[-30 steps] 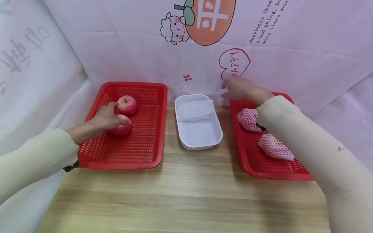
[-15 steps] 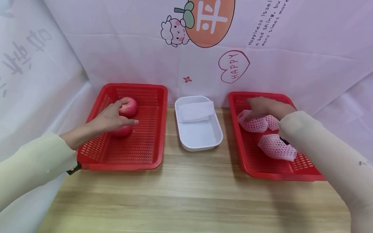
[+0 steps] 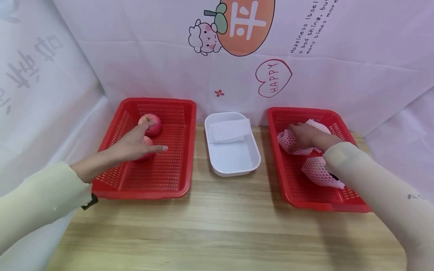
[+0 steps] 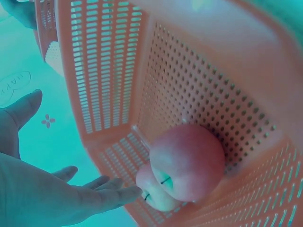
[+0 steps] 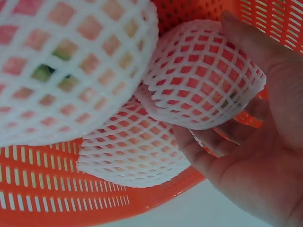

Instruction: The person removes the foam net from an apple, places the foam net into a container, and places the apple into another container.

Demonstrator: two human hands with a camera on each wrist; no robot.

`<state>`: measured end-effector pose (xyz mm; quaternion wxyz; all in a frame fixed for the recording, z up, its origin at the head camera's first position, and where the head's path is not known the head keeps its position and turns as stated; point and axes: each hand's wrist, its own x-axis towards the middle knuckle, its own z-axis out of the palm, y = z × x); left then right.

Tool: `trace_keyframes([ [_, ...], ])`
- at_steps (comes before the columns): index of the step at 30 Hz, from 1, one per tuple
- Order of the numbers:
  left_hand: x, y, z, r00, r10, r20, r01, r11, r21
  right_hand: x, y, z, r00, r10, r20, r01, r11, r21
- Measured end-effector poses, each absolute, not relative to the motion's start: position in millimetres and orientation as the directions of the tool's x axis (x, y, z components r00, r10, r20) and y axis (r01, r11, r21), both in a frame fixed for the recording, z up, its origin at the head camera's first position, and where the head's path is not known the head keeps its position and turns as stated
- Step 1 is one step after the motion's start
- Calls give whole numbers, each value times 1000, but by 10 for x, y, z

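Note:
In the head view my left hand [image 3: 133,145] reaches over two red apples [image 4: 187,161] in the left red basket [image 3: 190,158], its thumb and fingers spread. The left wrist view shows straight fingertips right beside the farther apple [image 4: 158,191]. Inside the right red basket [image 3: 283,188], my right hand [image 3: 303,136] holds an apple in a white foam net [image 5: 203,78], thumb on one side and fingers curled around the other. Two more netted apples, a near one [image 5: 71,75] and a lower one [image 5: 132,151], lie beside it.
Between the baskets stands a white plastic tray [image 3: 234,160] with a folded white foam net [image 3: 228,130] in it. All stand on a wooden table [image 3: 217,222]. A printed white cloth [image 3: 162,60] hangs right behind them.
My right hand has come from near the back cloth, moving right and down into the right basket, and now grips a netted apple. My left hand has shifted slightly right, its thumb stretched further out.

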<state>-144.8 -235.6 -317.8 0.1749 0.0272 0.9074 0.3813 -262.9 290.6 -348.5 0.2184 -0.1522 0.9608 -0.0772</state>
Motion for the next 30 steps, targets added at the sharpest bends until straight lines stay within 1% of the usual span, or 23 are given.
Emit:
trace_keyframes([
  [4,-1393,-2322,-3178,-936,197,-291,-65,719,693,-2640,2932,-3511,-866,-347,-361,-291,935,-202],
  [9,-1347,-2269,-3176,-933,194,-304,-67,736,674,-2673,2982,-3467,-881,-348,-321,-296,934,-201],
  [13,-1337,-2244,-3168,-932,191,-309,-75,732,677,-2688,2970,-3310,-884,-375,-280,-338,925,-174],
  [17,-1336,-2219,-3151,-929,193,-316,-79,729,680,-2646,2884,-3096,-877,-415,-243,-397,910,-119],
  [21,-1330,-2183,-3126,-924,202,-325,-83,722,686,-2535,2763,-2868,-867,-455,-204,-449,890,-79],
  [25,-1314,-2140,-3099,-922,220,-318,-75,705,705,-2367,2591,-2670,-832,-545,-109,-541,839,-66],
  [27,-1302,-2115,-3086,-924,235,-303,-54,701,711,-2250,2474,-2599,-806,-589,-62,-586,808,-52],
  [30,-1283,-2066,-3070,-928,253,-272,-9,717,697,-2042,2262,-2526,-785,-617,-52,-616,787,-34],
])
